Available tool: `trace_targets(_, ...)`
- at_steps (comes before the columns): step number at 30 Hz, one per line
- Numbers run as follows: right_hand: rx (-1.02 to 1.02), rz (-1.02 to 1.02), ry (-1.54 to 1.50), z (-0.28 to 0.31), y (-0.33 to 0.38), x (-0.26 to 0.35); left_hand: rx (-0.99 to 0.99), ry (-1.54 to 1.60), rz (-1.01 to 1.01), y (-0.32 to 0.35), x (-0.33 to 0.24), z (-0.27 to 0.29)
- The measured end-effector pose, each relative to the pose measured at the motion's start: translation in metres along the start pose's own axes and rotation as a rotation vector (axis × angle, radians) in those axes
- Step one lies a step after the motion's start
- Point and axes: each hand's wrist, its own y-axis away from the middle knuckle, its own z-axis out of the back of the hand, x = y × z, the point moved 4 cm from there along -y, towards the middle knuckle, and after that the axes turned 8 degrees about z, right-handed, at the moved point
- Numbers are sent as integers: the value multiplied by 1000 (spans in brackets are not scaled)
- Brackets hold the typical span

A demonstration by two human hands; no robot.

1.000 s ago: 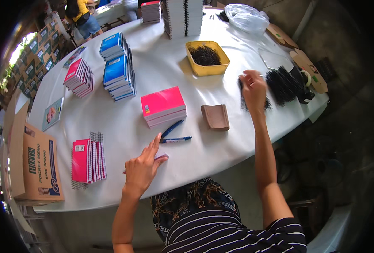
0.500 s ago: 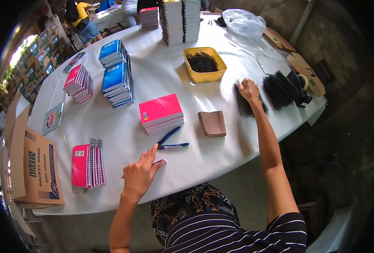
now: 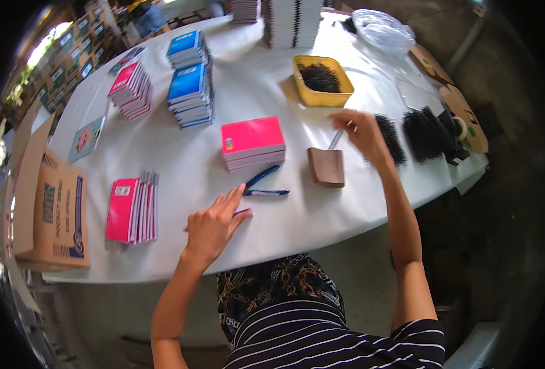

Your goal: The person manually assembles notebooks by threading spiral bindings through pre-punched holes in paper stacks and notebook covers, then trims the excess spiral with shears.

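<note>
Your right grip (image 3: 363,132) is pinching a thin grey strip (image 3: 335,140) near the far edge of a brown block (image 3: 326,168). Your left grip (image 3: 211,226) is lying over a small pad (image 3: 246,213) on the bench (image 3: 297,227), just beside the blue-handled pliers (image 3: 267,192); I cannot tell whether it is clamping the pad.

head-worn fisheye | looks down, forward over table (image 3: 186,163) | near range | rim dark, perhaps blurred

Bright daylight (image 3: 50,45) is glaring at ten o'clock. A white-covered surface (image 3: 251,77) is gleaming, grey floor (image 3: 371,253) showing toward four o'clock.
</note>
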Motion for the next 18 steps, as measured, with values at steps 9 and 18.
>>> trace_targets(9, 261, -7, -578, -124, 54, 110, 41, 28, -28, -4, 6, -5)
trace_targets(18, 368, 66, -598, -125, 49, 102, 80, 27, -28, -6, 10, -8)
